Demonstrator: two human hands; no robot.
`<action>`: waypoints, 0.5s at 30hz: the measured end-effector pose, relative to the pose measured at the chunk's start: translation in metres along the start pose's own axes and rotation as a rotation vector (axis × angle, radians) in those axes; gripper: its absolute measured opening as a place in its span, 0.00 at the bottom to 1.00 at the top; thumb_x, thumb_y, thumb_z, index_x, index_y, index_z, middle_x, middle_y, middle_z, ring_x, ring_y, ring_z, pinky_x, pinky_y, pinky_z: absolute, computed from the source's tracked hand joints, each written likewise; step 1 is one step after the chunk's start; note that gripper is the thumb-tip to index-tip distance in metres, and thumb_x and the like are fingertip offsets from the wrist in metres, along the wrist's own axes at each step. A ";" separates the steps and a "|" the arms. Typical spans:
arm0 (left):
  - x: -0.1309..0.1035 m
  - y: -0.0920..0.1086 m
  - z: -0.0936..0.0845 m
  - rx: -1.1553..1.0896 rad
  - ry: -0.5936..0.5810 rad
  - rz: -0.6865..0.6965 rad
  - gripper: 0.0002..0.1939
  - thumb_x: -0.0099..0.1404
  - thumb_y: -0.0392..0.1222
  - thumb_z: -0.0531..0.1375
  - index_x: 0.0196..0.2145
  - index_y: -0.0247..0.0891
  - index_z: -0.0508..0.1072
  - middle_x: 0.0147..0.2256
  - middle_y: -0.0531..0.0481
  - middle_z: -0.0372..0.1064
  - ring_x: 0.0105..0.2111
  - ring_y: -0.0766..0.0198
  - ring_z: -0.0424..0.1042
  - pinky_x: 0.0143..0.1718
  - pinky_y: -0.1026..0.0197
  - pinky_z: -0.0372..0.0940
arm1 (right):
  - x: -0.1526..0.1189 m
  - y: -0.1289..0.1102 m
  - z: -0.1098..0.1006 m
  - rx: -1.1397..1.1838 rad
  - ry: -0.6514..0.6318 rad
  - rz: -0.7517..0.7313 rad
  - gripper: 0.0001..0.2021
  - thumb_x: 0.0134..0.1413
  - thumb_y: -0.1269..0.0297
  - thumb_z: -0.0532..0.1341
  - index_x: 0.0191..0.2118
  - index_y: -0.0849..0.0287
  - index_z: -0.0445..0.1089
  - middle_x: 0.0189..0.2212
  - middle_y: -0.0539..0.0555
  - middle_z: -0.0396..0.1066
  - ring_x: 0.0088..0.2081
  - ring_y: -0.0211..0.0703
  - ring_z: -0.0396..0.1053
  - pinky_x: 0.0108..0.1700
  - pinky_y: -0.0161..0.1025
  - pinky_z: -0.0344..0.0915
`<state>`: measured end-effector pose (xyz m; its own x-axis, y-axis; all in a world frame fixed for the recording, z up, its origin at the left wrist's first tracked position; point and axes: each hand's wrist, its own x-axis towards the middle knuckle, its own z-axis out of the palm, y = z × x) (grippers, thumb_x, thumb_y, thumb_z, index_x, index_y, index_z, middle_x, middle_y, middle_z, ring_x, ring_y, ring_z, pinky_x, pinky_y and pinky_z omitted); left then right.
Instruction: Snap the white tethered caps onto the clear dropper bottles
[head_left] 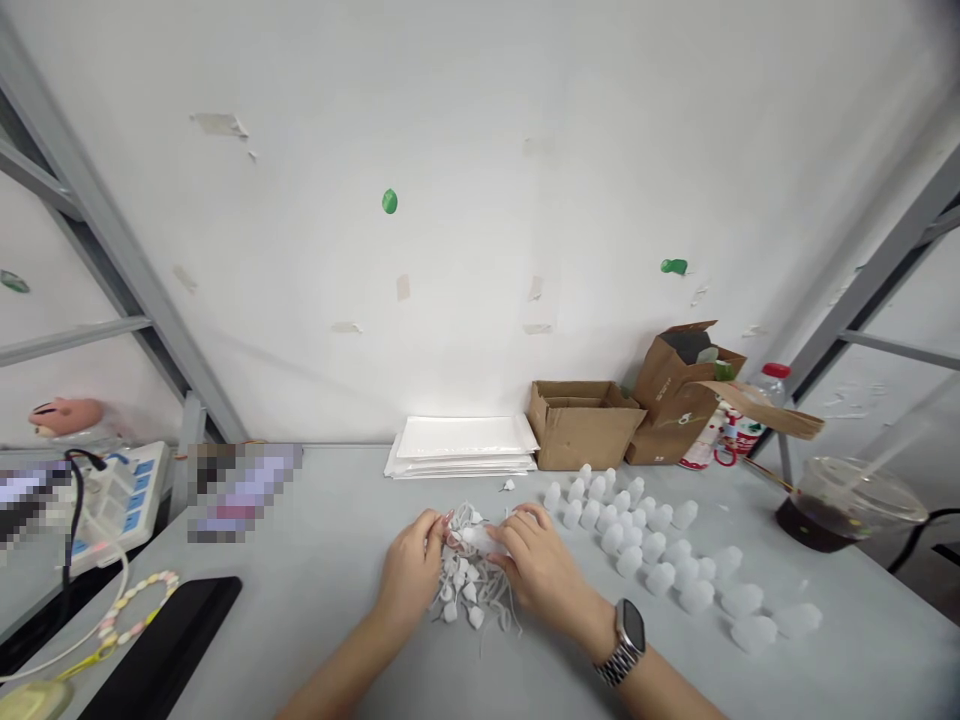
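My right hand (546, 562), with a watch (630, 630) on its wrist, is closed on a translucent white bulb-shaped piece (484, 540) that lies sideways in its fingers. Facing it, my left hand (411, 562) pinches at the piece's other end, apparently on a white cord (466, 518); the fingers partly hide it. Below both hands lies a tangled pile of white cords with small pointed white ends (470, 592). To the right, several similar translucent pieces (660, 578) stand in loose rows, a few lying tilted. One small white end (509, 485) sits apart behind my right hand.
Flat white packets (465, 440) are stacked against the wall, beside an open cardboard box (585, 430) and a brown paper bag (664, 400). A cup of dark drink (825, 515) stands far right. At left are a black pad (169, 650), a beaded loop (127, 630) and a power strip (142, 490).
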<state>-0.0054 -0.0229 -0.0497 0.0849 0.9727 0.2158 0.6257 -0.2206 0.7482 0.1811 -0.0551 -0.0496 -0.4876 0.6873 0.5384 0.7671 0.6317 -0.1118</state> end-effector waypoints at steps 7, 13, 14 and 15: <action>0.002 -0.002 -0.004 -0.049 -0.030 0.107 0.17 0.66 0.47 0.42 0.28 0.42 0.66 0.29 0.51 0.72 0.32 0.60 0.70 0.36 0.59 0.62 | -0.001 0.010 -0.003 -0.002 0.028 0.042 0.13 0.54 0.78 0.53 0.45 0.60 0.61 0.31 0.53 0.67 0.34 0.44 0.64 0.43 0.50 0.61; -0.005 -0.002 0.008 0.041 -0.097 0.319 0.12 0.64 0.40 0.46 0.27 0.41 0.66 0.30 0.48 0.69 0.34 0.58 0.67 0.39 0.54 0.61 | -0.004 0.007 0.002 0.068 -0.006 0.028 0.11 0.56 0.77 0.52 0.44 0.59 0.61 0.32 0.53 0.67 0.34 0.43 0.65 0.48 0.52 0.59; -0.005 -0.002 0.008 0.036 -0.093 0.316 0.12 0.63 0.39 0.45 0.26 0.41 0.65 0.29 0.48 0.69 0.33 0.58 0.67 0.39 0.53 0.61 | -0.004 0.006 0.002 0.083 -0.012 0.032 0.11 0.56 0.76 0.52 0.44 0.59 0.61 0.31 0.53 0.67 0.34 0.43 0.64 0.48 0.53 0.59; -0.004 -0.002 0.008 0.027 -0.081 0.306 0.12 0.63 0.38 0.45 0.25 0.41 0.64 0.29 0.48 0.68 0.33 0.58 0.66 0.38 0.53 0.61 | -0.004 0.005 0.001 0.097 -0.016 0.034 0.10 0.56 0.76 0.52 0.44 0.59 0.61 0.31 0.53 0.67 0.34 0.43 0.64 0.48 0.53 0.58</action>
<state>-0.0010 -0.0261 -0.0572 0.3334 0.8643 0.3765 0.5821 -0.5029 0.6389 0.1864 -0.0542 -0.0534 -0.4690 0.7144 0.5193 0.7400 0.6388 -0.2106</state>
